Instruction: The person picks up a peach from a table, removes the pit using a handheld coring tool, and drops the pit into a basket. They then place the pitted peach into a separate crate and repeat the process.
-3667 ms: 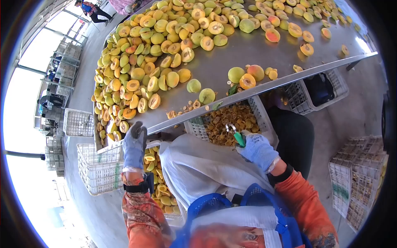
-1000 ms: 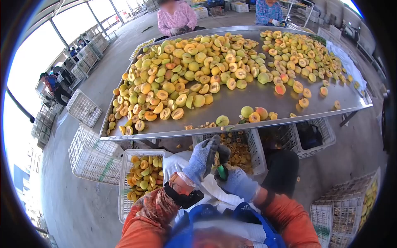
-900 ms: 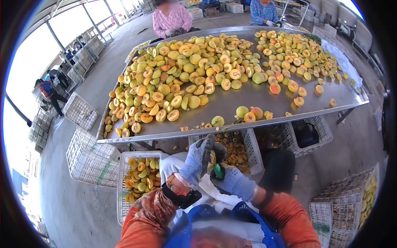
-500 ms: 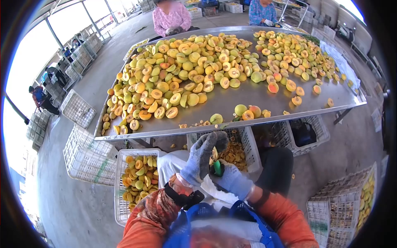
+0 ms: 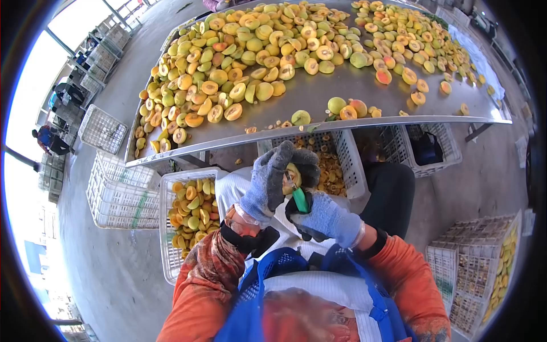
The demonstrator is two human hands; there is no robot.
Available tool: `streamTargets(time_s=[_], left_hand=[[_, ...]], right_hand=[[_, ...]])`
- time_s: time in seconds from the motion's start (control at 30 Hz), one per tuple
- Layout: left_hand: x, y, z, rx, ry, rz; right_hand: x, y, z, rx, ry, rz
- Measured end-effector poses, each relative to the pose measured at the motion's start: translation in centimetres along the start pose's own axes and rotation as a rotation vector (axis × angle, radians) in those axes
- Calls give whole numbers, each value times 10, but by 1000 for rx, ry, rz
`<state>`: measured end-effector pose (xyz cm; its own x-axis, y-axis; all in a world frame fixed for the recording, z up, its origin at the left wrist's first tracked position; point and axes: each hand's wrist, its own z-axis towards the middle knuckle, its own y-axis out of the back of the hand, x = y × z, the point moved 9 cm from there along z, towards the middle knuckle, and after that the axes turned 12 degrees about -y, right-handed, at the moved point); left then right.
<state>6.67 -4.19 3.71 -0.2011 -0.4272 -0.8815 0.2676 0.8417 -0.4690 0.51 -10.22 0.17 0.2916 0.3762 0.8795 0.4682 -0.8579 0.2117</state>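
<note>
In front of my lap, my gloved left hand [image 5: 266, 181] is closed around a peach half [image 5: 291, 176], its cut face turned partly toward me. My gloved right hand [image 5: 327, 219] grips a green-handled pitting tool [image 5: 300, 200]. The tool's narrow metal end reaches the cut face of the peach; whether it is inside the flesh I cannot make out. Beneath the hands, a white crate [image 5: 354, 168] contains small brown and orange pieces that look like pits or scraps. Another white crate [image 5: 166, 239], left of my knees, holds yellow peach halves [image 5: 194, 208].
A metal table [image 5: 336, 91] bears a large heap of cut peaches [image 5: 245, 51], with a few near its front edge. Stacked white crates [image 5: 122, 196] stand at left, and a filled crate [image 5: 473, 279] at right. A crate with a dark bag [image 5: 426, 149] sits under the table.
My view has tipped downward, so the table sits higher in the picture. The peach half's cut face now shows more between my left fingers, with the tool's end against it.
</note>
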Motion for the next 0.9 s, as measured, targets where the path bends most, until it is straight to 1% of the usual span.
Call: streamTargets(time_s=[0.03, 0.07, 0.17, 0.2, 0.3, 0.33, 0.4, 0.43, 0.47, 0.5, 0.57, 0.6, 0.67, 0.7, 0.73, 0.77, 0.8, 0.83, 0.87, 0.9], left_hand=[[1, 1, -1, 12, 27, -4], [3, 2, -2, 23, 56, -6], [7, 12, 12, 86, -55, 284], [13, 18, 14, 38, -51, 341], [37, 16, 19, 266, 123, 386], [36, 12, 19, 355, 127, 497], [31, 9, 21, 304, 101, 412], [28, 7, 25, 284, 82, 372], [29, 8, 26, 254, 23, 290], [31, 7, 25, 249, 55, 257], [37, 4, 21, 235, 127, 189], [39, 3, 22, 222, 137, 143], [40, 1, 26, 192, 145, 54], [41, 6, 29, 74, 131, 7], [45, 10, 31, -39, 115, -39], [48, 18, 34, -151, 96, -87], [50, 36, 38, -253, 14, -145], [40, 53, 38, -261, -94, -123], [30, 72, 30, -260, -39, -80], [18, 105, 25, -307, -68, -33]], right_hand=[[-3, -10, -3, 182, -119, 223], [-7, -13, 1, 194, -42, 364], [-7, -16, -1, 344, -206, 605], [-10, -16, -2, 333, -270, 583], [-15, -18, -3, 362, -151, 611], [-19, -22, -5, 399, -200, 655], [-21, -23, -8, 467, -291, 736], [-17, -22, -10, 483, -272, 796], [-13, -22, -12, 499, -251, 855], [-10, -22, -14, 517, -233, 916], [-12, -20, -14, 530, -205, 920], [-14, -20, -14, 537, -195, 924], [-9, -19, -10, 536, -133, 1051], [-5, -16, -8, 537, -97, 1109], [-3, -7, -5, 459, -86, 1153], [4, 1, -5, 422, -71, 1080], [9, 11, -6, 385, -59, 1012], [9, 21, -7, 344, -45, 953], [-6, 27, -3, 362, -85, 959], [-25, 36, 5, 250, -147, 803]])
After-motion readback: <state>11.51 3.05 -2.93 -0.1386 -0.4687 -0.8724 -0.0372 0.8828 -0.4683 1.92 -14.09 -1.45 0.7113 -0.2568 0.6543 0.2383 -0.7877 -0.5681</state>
